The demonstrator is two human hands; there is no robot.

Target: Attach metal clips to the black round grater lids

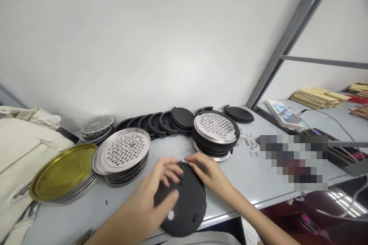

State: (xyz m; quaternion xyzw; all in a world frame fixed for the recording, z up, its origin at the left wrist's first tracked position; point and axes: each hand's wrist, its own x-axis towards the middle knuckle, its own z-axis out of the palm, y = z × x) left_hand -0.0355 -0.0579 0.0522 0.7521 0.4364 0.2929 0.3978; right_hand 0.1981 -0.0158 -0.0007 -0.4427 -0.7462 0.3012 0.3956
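A round black plastic disc point(186, 203) lies at the table's front edge, with a pale round spot and a small knob on its face. Over its left side hovers my left hand point(143, 199), fingers spread and slightly blurred, holding nothing. My right hand point(211, 174) pinches a small metal wire hook point(184, 161) at the disc's far edge. Just behind stands a stack of black discs topped by a perforated metal grater plate point(214, 126). Several loose wire hooks point(250, 141) are scattered to the right of that stack.
On the left are stacked gold-coloured lids point(66, 168), grater plates point(126, 151) and a cream bag point(17, 160). Black discs point(155, 122) lean in a row by the wall. A metal frame post point(287, 46) rises at right; beyond it are wooden strips point(316, 97) and another person's hand point(360, 111).
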